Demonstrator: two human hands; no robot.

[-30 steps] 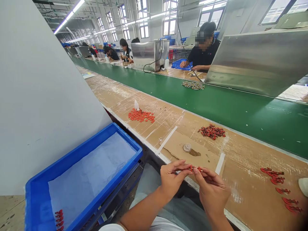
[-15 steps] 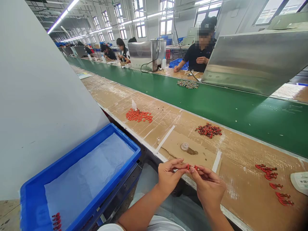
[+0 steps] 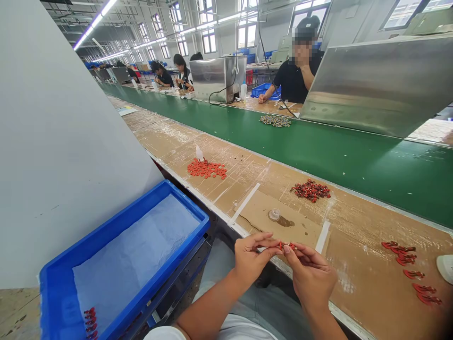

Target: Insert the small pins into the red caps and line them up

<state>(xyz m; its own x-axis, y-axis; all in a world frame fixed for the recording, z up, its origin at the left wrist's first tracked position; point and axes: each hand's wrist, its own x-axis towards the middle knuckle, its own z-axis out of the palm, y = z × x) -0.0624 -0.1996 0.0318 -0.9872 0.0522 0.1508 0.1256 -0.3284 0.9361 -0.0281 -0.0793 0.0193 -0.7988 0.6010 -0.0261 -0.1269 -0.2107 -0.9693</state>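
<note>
My left hand (image 3: 253, 257) and my right hand (image 3: 311, 274) meet over the table's front edge, both closed in pinches. Between their fingertips is a small red piece with shiny bits (image 3: 287, 246); fingers hide much of it. Just beyond my hands, a small clear cup (image 3: 274, 214) stands on a cardboard sheet (image 3: 258, 208) beside a dark wet stain. Behind it to the right is a heap of small red and dark metallic pieces (image 3: 310, 190). Flat red discs (image 3: 207, 169) lie in a loose pile to the left. Several red pieces with metallic parts (image 3: 406, 257) lie at the right.
A blue tray (image 3: 123, 226) lined with a pale sheet stands at lower left, several red pieces in its near corner. A green conveyor belt (image 3: 240, 120) runs behind the table, carrying a pile of small parts (image 3: 275, 121). Across it a person (image 3: 293, 75) sits beside a metal hood (image 3: 375, 85).
The view has shifted slightly, so the table things sit a little farther right. My hands keep the same pinch on the red piece. The person opposite has raised a hand to the face.
</note>
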